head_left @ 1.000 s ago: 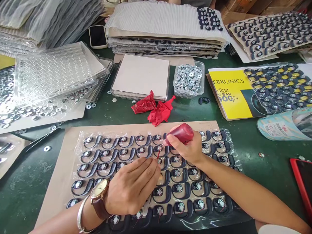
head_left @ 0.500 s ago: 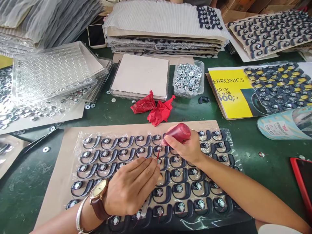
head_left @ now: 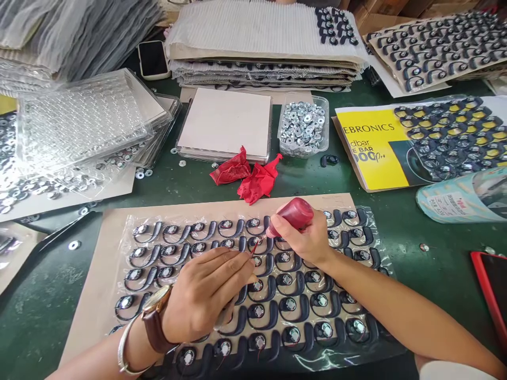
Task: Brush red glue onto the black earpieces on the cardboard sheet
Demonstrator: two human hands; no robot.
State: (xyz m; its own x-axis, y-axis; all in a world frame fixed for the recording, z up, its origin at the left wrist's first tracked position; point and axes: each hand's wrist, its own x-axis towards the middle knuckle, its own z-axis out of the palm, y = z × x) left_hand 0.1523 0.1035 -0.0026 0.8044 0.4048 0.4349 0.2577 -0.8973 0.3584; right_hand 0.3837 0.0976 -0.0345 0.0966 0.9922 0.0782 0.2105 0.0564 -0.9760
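My right hand (head_left: 307, 240) is wrapped around a dark red squeeze bottle (head_left: 295, 215), tilted with its nozzle down to the left. A thin red line (head_left: 255, 246), which could be the bottle's tip or a wire, runs between the nozzle and my left fingertips. My left hand (head_left: 212, 290) hovers over the tray with its fingers pressed together; whatever they hold is hidden beneath them. Under both hands lies a clear plastic tray (head_left: 130, 224) with rows of black hook-shaped parts (head_left: 295, 309), each bearing a round silver piece and some showing red wires.
Crumpled red scraps (head_left: 259, 182) lie beyond the tray. Behind them are a box of metal washers (head_left: 303, 126) and a stack of flat sheets (head_left: 225, 124). Clear trays (head_left: 83, 116) are piled left. A yellow printed card (head_left: 372, 158), a bottle (head_left: 455, 200) and a red-edged phone (head_left: 491, 290) lie right.
My left hand has shifted slightly left and up, its fingers still together. The bottle in my right hand has moved very little. The whole view has drifted slightly.
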